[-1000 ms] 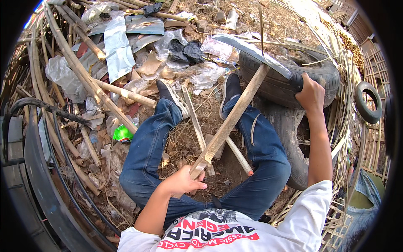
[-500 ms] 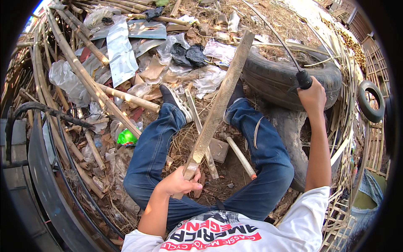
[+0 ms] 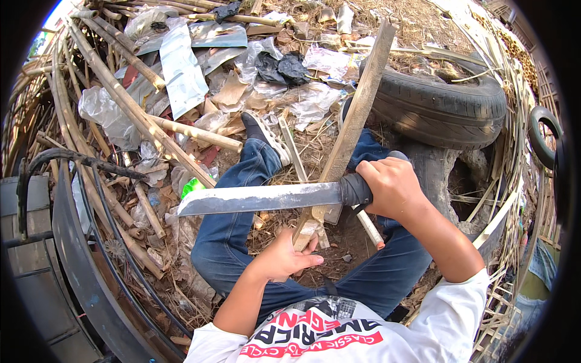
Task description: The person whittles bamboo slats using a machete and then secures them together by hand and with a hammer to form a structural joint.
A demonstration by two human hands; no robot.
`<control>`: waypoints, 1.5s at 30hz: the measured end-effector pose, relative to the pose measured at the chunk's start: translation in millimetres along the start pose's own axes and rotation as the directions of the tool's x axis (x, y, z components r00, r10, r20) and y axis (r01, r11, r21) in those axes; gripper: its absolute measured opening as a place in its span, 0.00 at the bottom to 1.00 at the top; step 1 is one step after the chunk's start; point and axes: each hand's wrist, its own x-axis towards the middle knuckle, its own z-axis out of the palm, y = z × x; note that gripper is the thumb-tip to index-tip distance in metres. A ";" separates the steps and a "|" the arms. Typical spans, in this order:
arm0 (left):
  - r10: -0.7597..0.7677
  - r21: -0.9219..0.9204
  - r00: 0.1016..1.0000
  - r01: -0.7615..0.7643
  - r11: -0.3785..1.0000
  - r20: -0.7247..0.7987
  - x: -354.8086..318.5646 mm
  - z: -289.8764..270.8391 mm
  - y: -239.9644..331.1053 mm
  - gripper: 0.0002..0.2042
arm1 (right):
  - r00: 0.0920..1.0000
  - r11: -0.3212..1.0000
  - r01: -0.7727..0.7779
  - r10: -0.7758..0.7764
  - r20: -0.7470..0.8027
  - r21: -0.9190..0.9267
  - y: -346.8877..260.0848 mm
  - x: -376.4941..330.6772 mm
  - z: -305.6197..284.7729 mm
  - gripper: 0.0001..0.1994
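Observation:
My left hand (image 3: pixel 283 259) is closed around the near end of a long wooden batten (image 3: pixel 356 115), which slants up and away to the right between my legs. In my right hand (image 3: pixel 390 186) I grip the dark wrapped handle of a machete (image 3: pixel 260 198). Its broad blade lies level across the view, pointing left, and passes over the batten just above my left hand. Whether the edge touches the wood, I cannot tell. A narrower wooden strip (image 3: pixel 293 150) lies behind the blade, partly hidden. Beside my right leg is a pale stick (image 3: pixel 369 228) with an orange end.
Bamboo poles (image 3: pixel 115 100) pile up on the left, near a dark metal frame (image 3: pixel 85 266). Plastic scraps (image 3: pixel 311 109) and a black bag (image 3: pixel 281 68) litter the ground ahead. An old tyre (image 3: pixel 445 109) lies at the right, and split bamboo strips (image 3: pixel 514 199) line the right side.
My right hand has swung the machete down and inward from the right, so the blade now crosses the batten. My left hand keeps its hold; the whole view has shifted slightly.

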 end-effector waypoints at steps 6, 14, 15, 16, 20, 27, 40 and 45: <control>0.027 -0.070 0.995 -0.020 0.997 0.097 3.9 3.9 -9.5 0.16 | 0.980 0.990 0.116 -0.127 -0.151 -0.078 28.7 2.6 4.1 0.25; -0.065 -0.107 0.993 0.075 0.991 0.095 8.3 10.1 1.3 0.16 | 0.961 0.985 0.121 -0.148 -0.236 -0.124 56.6 0.8 -1.1 0.22; -0.104 -0.119 0.989 0.116 0.986 0.101 7.9 10.0 1.0 0.16 | 0.964 0.982 0.119 -0.151 -0.221 -0.150 59.4 1.0 -3.7 0.21; -0.105 -0.123 0.989 0.118 0.985 0.104 6.7 8.0 -0.5 0.16 | 0.965 0.982 0.119 -0.150 -0.216 -0.149 61.2 2.1 -3.6 0.21; -0.028 -0.147 0.994 0.043 0.988 0.104 6.4 7.7 -0.1 0.14 | 0.935 0.970 0.178 -0.220 -0.279 -0.167 60.9 8.0 -4.4 0.20; -0.018 -0.020 0.998 0.019 1.000 0.062 16.9 5.1 15.6 0.15 | 0.953 0.987 0.050 -0.092 -0.290 -0.150 24.1 5.7 -4.3 0.21; -0.079 -0.179 0.992 0.097 0.979 0.103 18.4 10.2 -10.5 0.13 | 0.952 0.977 -0.025 -0.042 -0.304 -0.212 68.7 -1.2 17.9 0.26; -0.154 -0.233 0.983 0.174 0.957 0.103 27.0 16.2 1.3 0.13 | 0.963 0.985 -0.132 0.100 -0.250 -0.113 42.4 -6.0 18.0 0.24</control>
